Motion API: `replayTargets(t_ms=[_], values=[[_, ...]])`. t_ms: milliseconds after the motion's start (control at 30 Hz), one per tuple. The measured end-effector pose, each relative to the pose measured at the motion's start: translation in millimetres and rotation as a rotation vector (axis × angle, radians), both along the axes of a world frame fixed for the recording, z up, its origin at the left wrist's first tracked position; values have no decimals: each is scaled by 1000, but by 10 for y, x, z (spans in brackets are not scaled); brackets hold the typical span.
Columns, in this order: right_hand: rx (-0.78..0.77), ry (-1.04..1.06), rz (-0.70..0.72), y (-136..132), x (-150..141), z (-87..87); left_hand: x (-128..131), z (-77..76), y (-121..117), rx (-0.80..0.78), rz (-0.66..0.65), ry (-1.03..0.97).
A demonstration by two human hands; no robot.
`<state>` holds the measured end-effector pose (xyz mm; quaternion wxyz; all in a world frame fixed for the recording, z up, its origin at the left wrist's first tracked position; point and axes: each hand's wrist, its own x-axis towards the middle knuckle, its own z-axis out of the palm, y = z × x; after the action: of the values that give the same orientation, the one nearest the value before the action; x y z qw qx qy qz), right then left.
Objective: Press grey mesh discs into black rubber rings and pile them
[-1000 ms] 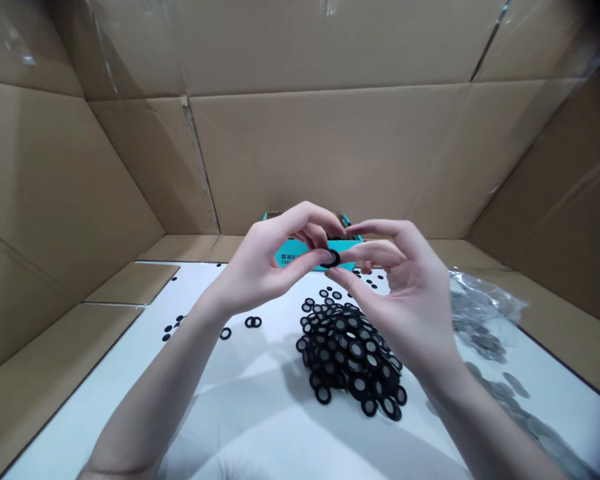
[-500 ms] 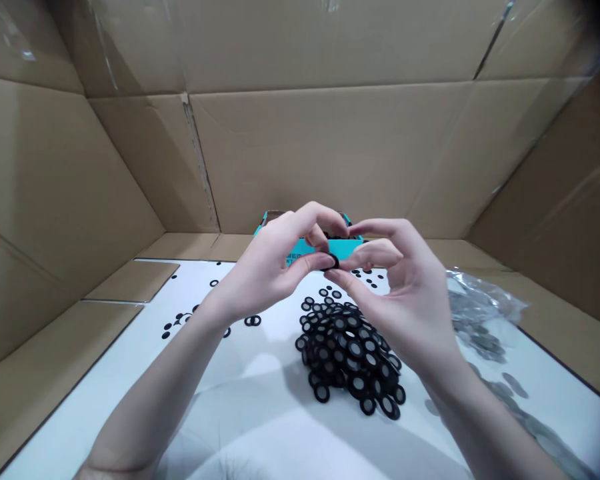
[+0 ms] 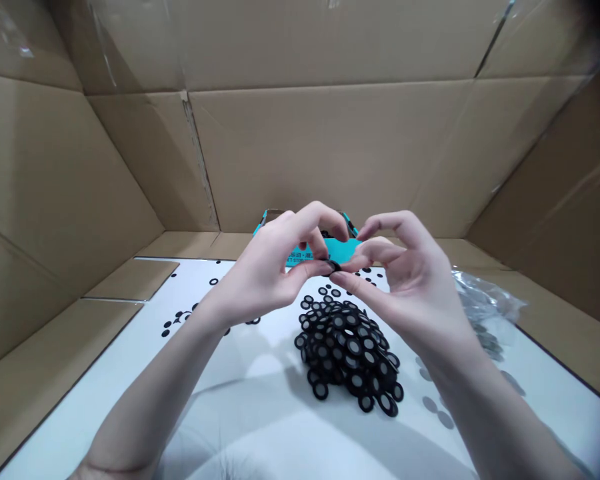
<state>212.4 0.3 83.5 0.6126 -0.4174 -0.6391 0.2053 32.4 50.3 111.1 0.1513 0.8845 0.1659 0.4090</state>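
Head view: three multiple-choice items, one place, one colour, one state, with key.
1. Where is the pile of black-rimmed discs? A on the white surface; B in a plastic bag; C on the cardboard flap.
2. What colour is the box behind the left hand and right hand? A red; B teal; C yellow.
3. What are the hands doing? A lying flat; B gripping the box; C pinching a small black ring.
Answers: 1 A, it lies below the hands. 2 B, its side shows teal. 3 C, both hands meet on it.
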Motion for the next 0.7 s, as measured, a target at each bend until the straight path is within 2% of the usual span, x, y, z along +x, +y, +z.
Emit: replayTargets(t_ms=[133, 333, 467, 600, 700], values=[[-14, -10, 21, -9, 10, 11, -2, 7, -6, 21, 7, 8], [-28, -44, 13, -22, 21, 23, 29, -9, -9, -84, -11, -64], [-2, -49, 20, -20, 24, 20, 3, -11, -11, -11, -11, -18], [-18, -36, 69, -23, 12, 12, -54, 2, -22, 87, 16, 113], [-30, -35, 66, -21, -1, 3, -75, 15, -26, 80, 14, 136]])
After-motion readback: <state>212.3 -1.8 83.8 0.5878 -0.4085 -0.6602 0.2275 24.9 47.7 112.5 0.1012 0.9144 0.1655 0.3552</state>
